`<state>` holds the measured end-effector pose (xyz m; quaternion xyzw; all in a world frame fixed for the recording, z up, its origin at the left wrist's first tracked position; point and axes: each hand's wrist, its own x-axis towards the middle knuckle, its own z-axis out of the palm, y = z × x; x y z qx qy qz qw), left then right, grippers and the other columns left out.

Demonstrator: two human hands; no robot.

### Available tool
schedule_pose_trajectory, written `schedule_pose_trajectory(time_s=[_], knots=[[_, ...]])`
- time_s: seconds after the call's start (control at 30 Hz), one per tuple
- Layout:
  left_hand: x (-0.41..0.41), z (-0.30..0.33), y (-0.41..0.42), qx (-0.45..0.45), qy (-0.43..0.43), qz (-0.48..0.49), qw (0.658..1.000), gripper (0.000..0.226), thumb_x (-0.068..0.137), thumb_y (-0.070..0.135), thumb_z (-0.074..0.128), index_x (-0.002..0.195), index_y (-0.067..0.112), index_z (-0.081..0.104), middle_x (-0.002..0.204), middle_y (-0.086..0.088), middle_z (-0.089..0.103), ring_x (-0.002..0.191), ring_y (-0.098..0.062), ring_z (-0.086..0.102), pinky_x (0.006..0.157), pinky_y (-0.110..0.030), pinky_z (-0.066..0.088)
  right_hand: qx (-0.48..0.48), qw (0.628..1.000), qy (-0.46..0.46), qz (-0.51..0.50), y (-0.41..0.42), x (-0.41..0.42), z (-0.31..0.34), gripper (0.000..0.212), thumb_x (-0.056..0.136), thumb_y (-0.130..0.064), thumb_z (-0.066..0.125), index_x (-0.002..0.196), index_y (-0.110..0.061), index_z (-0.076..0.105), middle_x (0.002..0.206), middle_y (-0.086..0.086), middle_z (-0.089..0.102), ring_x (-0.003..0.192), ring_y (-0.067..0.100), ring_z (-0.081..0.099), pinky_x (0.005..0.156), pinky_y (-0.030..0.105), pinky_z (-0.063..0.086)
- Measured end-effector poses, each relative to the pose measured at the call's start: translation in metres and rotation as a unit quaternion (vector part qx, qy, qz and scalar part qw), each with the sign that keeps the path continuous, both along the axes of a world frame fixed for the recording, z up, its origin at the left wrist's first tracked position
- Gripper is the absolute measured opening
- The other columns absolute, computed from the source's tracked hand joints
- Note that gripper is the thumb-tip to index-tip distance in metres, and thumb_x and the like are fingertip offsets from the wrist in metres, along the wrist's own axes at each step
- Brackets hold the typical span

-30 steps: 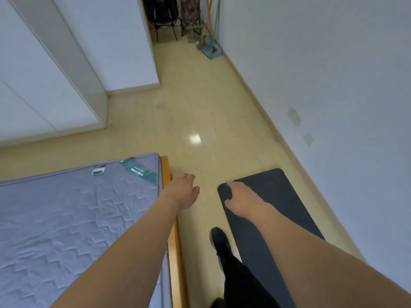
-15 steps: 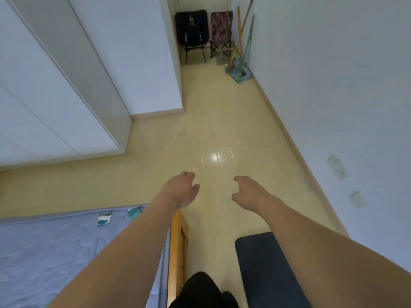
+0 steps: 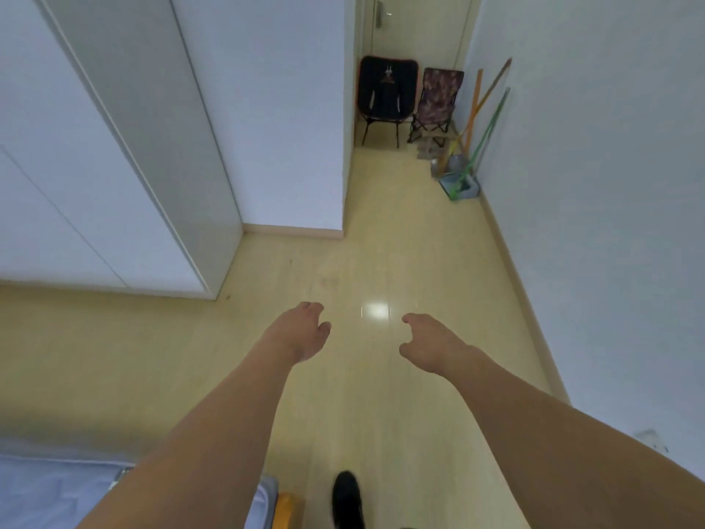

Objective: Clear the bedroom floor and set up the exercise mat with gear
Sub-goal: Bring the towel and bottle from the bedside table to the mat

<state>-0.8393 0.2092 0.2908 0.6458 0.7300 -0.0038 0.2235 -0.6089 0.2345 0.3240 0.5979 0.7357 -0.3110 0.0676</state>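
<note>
Pale yellow wood-look floor point(image 3: 400, 261) fills the middle of the frame and runs up into a narrow passage at the upper centre, with a bright glare spot between the two hands. A blue dustpan point(image 3: 459, 186) stands at the far right of that passage against the white wall point(image 3: 610, 185); what lies in it cannot be told, though green and orange long handles point(image 3: 486, 116) lean above it. Two folding chairs, one black point(image 3: 385, 97) and one patterned point(image 3: 438, 101), stand side by side before a door. White wardrobe doors point(image 3: 114, 166) fill the upper left. At lower left shows a corner of blue mattress point(image 3: 49, 490) with an orange-wood bed corner point(image 3: 288, 509) and, beside it, a black shoe point(image 3: 347, 498). Both bare arms reach forward: left hand point(image 3: 301, 332) and right hand point(image 3: 429, 345) hang apart, fingers loosely curled, holding nothing. No exercise mat shows anywhere, so its direction cannot be told.
</note>
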Motion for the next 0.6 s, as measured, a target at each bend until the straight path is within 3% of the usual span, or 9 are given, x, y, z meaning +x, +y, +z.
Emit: schedule_pose_trajectory(time_s=[0.17,0.37,0.6], knots=[[-0.055,0.0,0.086,0.001,-0.046,0.07,0.996,0.05,0.103,0.034,0.04,0.147,0.01,0.038,0.148,-0.012,0.041,0.134,-0.03,0.044,0.109,-0.037,0.036,0.007,0.998,0.048,0.035,0.106,-0.072,0.012,0.062,0.094,-0.02,0.053,0.15,-0.013,0.029,0.154,0.008,0.031,0.141,0.024,0.033,0.112,0.031,0.03],[-0.137,-0.016,0.161,-0.021,-0.04,0.143,0.989,0.05,0.103,0.035,0.04,0.148,0.012,0.037,0.151,-0.01,0.039,0.135,-0.028,0.042,0.11,-0.037,0.035,-0.036,0.991,0.039,0.121,0.216,-0.173,-0.008,0.065,0.092,-0.022,0.054,0.152,-0.015,0.027,0.153,0.008,0.032,0.135,0.023,0.04,0.11,0.031,0.034],[-0.241,-0.021,0.219,-0.032,-0.046,0.268,0.962,0.051,0.104,0.035,0.038,0.149,0.012,0.035,0.152,-0.009,0.036,0.138,-0.026,0.039,0.112,-0.035,0.032,-0.035,0.969,0.031,0.242,0.341,-0.305,-0.012,0.064,0.094,-0.021,0.05,0.153,-0.015,0.025,0.156,0.007,0.027,0.142,0.023,0.03,0.112,0.03,0.03]])
